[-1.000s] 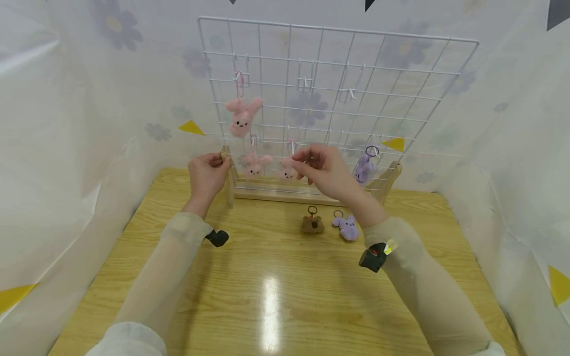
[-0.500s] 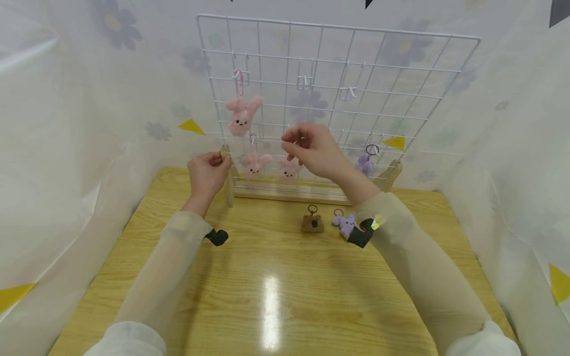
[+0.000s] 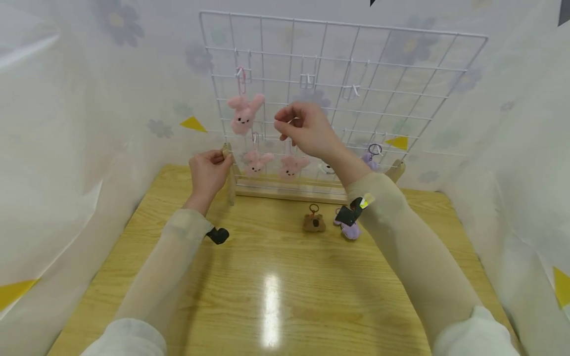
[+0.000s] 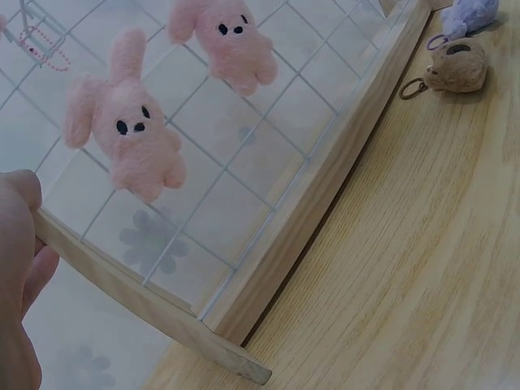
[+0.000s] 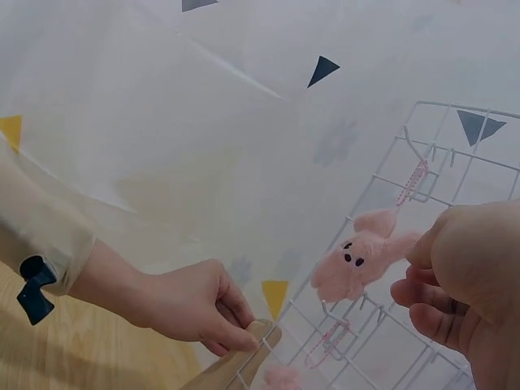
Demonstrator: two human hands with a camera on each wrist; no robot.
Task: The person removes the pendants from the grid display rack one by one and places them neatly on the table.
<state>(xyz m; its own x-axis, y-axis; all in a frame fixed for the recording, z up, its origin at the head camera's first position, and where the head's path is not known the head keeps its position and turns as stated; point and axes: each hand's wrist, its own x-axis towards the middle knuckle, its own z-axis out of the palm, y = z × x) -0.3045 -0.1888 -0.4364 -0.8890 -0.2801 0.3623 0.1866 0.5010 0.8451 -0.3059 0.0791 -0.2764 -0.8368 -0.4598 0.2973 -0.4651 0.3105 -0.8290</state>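
My left hand grips the top of the wooden post at the left end of a white wire grid rack. My right hand hovers before the middle of the grid, fingers loosely bent, nothing showing between thumb and fingertips. Left of it a pink plush bunny keychain hangs from an upper hook. Lower down hang a second pink bunny and a third pink bunny. A purple plush keychain hangs at the lower right, and a whitish plush is mostly behind my right wrist.
On the wooden table, before the rack, lie a brown bear keychain and a purple bunny keychain, partly covered by the right wrist camera. A bare upper hook and another hook jut from the grid.
My right hand has moved up and slightly left, away from the lower middle pink bunny, which now hangs in full view. My left hand stays on the post.
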